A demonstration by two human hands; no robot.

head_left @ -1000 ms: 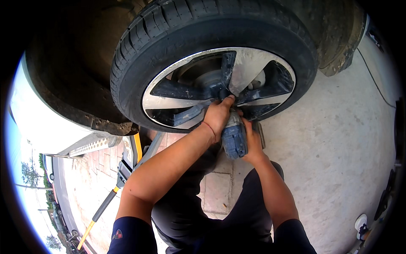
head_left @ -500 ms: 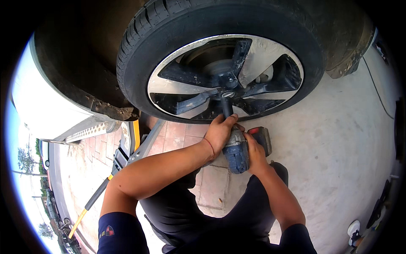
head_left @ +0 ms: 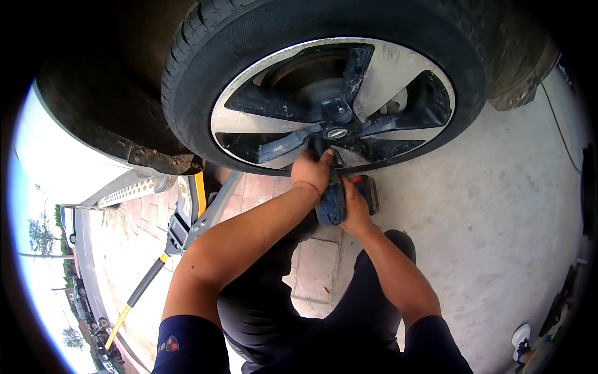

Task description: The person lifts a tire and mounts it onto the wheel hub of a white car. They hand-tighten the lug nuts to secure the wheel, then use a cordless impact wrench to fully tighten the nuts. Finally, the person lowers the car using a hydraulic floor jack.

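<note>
Far left, beyond the car's dark underside: bright sky, trees and a paved strip. Lower left, on the brick paving (head_left: pixel 314 268): a floor jack (head_left: pixel 187 215) with a long handle (head_left: pixel 134 299), black along its upper length and yellow at the far end, slanting down toward the lower left edge. Above it, the muddy lower edge of the car body (head_left: pixel 156 156).

Centre: a car wheel (head_left: pixel 330 93) with a black tyre (head_left: pixel 187 68) and a silver and black spoked rim, hub cap in the middle. Just below the hub, the left hand (head_left: pixel 311 171), a thin band at the wrist, fingers curled together around the front end of a dark blue impact wrench (head_left: pixel 333 202), knuckles close to the lower spokes. Wrench nose pointing up at the rim beside the hub; socket tip hidden behind the fingers, so contact with a nut cannot be told.

Just right of that, the right hand (head_left: pixel 355 209) wrapped tight on the wrench grip, the red and black battery pack (head_left: pixel 367 190) jutting out to the right. Both forearms rising from the lower edge, dark sleeves and dark trousers beneath.

Right: pale concrete floor (head_left: pixel 498 218), a thin cable (head_left: pixel 557 124) trailing across it, a small white object (head_left: pixel 522 336) near the lower right rim
</note>
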